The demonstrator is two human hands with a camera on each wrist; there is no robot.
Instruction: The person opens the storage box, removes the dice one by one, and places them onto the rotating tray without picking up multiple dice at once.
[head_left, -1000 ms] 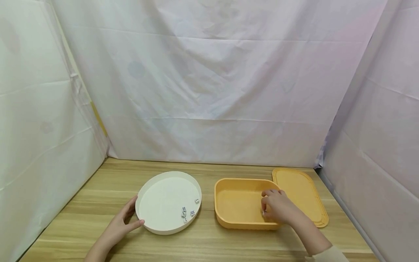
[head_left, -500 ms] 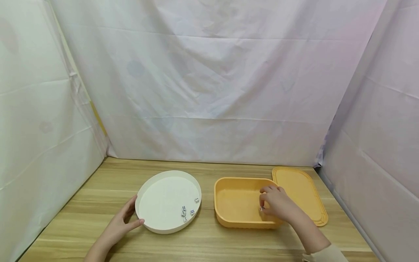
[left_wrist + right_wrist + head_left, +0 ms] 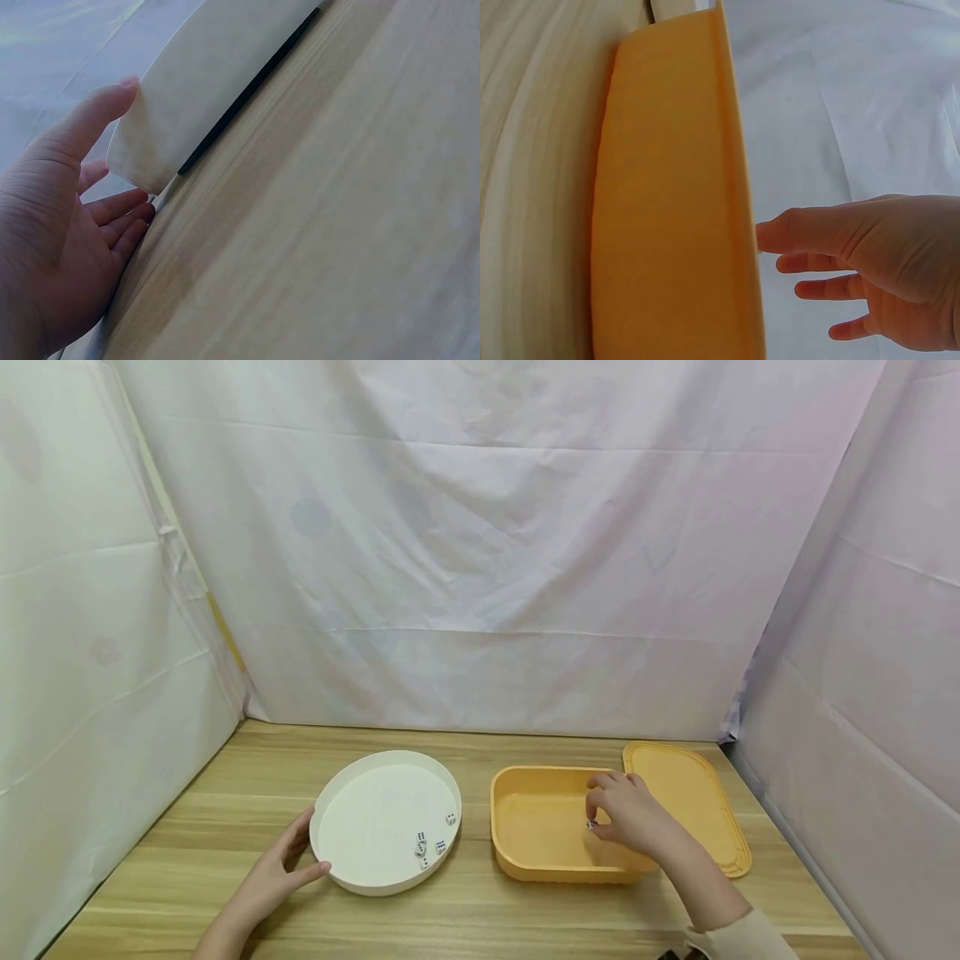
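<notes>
On the left stands a round white tray (image 3: pixel 386 827) with several white dice (image 3: pixel 440 847) near its right side. My left hand (image 3: pixel 270 877) rests at the tray's left edge, thumb by the rim and fingers spread along the outer wall; the left wrist view shows this hand (image 3: pixel 71 217) with fairly straight fingers. My right hand (image 3: pixel 633 810) pinches a small die (image 3: pixel 591 824) between thumb and fingers over the right part of a yellow rectangular box (image 3: pixel 551 874). In the right wrist view, the box wall (image 3: pixel 675 195) hides the die and part of the thumb tip.
A yellow lid (image 3: pixel 686 806) lies flat behind and right of the box. All of this stands on a wood-grain table (image 3: pixel 420 927). Pale cloth (image 3: pixel 480 568) hangs at the back and both sides.
My right hand has moved up and slightly left from the box's floor, with the die between its fingertips. The left hand, the tray and its dice stay as they were.
</notes>
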